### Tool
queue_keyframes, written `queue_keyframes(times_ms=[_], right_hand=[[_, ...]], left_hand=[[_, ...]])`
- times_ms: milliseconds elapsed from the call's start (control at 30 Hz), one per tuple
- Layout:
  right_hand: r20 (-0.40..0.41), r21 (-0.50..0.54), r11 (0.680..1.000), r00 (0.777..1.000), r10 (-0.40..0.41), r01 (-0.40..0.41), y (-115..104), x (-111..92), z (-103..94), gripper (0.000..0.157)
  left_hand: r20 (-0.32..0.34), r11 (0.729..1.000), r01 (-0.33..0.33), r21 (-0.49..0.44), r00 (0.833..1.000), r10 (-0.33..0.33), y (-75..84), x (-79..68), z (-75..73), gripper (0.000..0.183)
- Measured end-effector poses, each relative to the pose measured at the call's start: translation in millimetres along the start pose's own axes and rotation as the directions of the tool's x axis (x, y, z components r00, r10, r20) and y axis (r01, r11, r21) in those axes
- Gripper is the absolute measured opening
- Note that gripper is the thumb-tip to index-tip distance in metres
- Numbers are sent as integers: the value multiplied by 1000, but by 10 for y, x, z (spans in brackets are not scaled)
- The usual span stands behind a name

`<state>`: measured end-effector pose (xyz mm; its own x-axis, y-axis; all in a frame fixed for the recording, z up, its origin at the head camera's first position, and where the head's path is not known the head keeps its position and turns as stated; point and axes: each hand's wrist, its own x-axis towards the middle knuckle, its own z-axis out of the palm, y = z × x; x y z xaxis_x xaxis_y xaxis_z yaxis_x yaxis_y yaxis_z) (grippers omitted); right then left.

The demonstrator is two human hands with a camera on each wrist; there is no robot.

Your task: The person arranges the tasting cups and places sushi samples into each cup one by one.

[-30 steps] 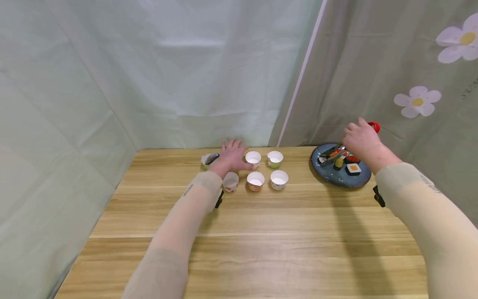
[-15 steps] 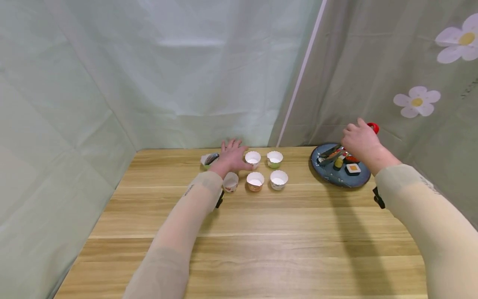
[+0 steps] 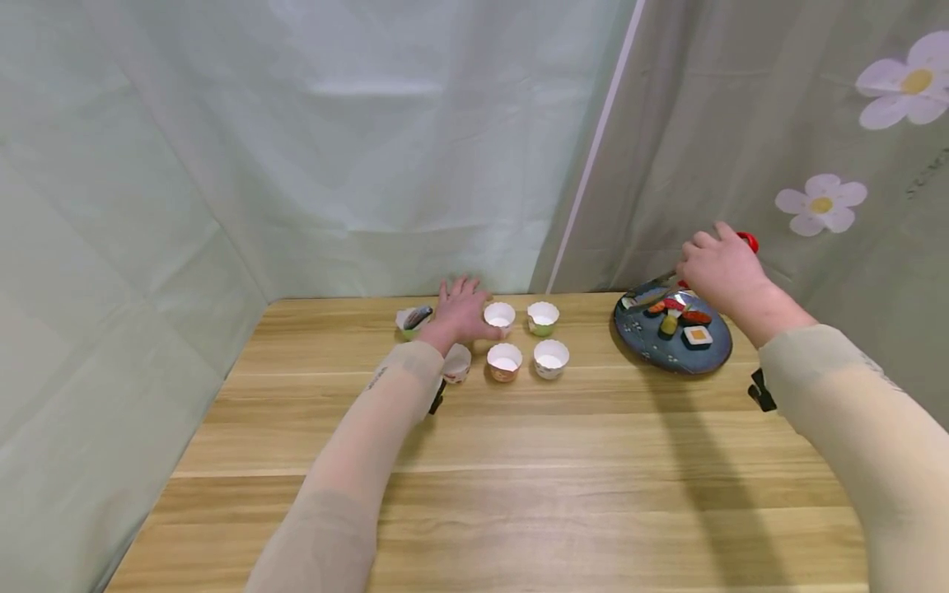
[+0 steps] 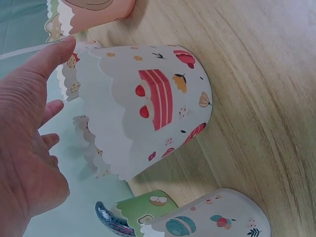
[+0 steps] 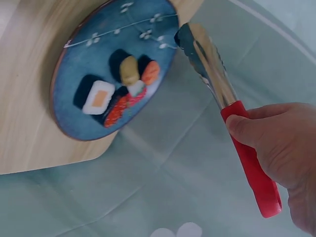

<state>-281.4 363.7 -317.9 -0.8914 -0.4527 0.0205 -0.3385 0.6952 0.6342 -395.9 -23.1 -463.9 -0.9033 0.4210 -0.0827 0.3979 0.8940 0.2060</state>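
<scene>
While facing a wooden table (image 3: 534, 494), has at the left a green cup (image 4: 148, 205) with a dark shiny piece (image 4: 112, 220) inside, and on its near side a white cup with a teal print (image 4: 212, 219). Just right of these, holds the left hand (image 3: 458, 319) over the cups with fingers spread, gripping nothing; cannot tell touching from just beside. Near that hand, has a white cup with a cake print (image 4: 153, 98). Farther right, has an orange cup (image 3: 504, 373) near and a white cup (image 3: 500, 315) far, then a patterned cup (image 3: 549, 371) near and another green cup (image 3: 543, 324) far. Well apart at far right, has a blue plate (image 3: 645, 346) bearing a yellow-topped piece (image 3: 669, 324), red and orange pieces (image 3: 696, 318) and a white square piece (image 3: 698, 337). With the right hand (image 5: 276, 140), grips red-handled tongs (image 5: 212, 64), tips parted near the plate's far left edge.
</scene>
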Motion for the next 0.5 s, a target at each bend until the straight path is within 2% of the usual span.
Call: queue_keyframes(times_ms=[267,500], right_hand=[[-89,9,1000,996,1,0,-33,65,-239,32],[-154,13,1000,988,-21,23,-147,170,-412,32]], left_hand=[[0,1000,20,6,1000,-20,40,25,18,87],[-34,999,5,36,999,-4,85,-48,-16,81]])
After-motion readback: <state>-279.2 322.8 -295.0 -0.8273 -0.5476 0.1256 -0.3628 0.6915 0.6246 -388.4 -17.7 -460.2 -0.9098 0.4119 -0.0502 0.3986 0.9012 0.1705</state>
